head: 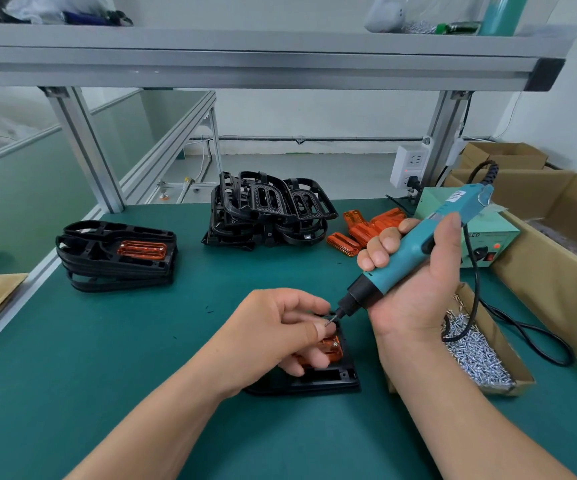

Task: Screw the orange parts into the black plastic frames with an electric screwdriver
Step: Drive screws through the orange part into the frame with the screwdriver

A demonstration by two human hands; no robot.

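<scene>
While the left hand (pixel 280 327) pinches a screw (pixel 329 321) at the driver (pixel 411 249) tip, the right hand (pixel 418 289) grips the driver, which slants down-left just above the orange part (pixel 332 347).

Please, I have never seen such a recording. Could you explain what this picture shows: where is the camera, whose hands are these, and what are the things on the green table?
There is no machine here: a person works with two bare hands. The one picture comes from a camera worn on the person's head, which looks forward and down.

The right hand grips a teal electric screwdriver. The left hand seems to pinch a small silver screw at the tool's tip, above a translucent orange plastic part seated in a flat black plastic frame on the green table mat.

On the left is a stack of black frames with an orange part fitted on top. Behind lie a pile of empty black frames and loose orange parts. On the right is an open cardboard box of screws.
</scene>
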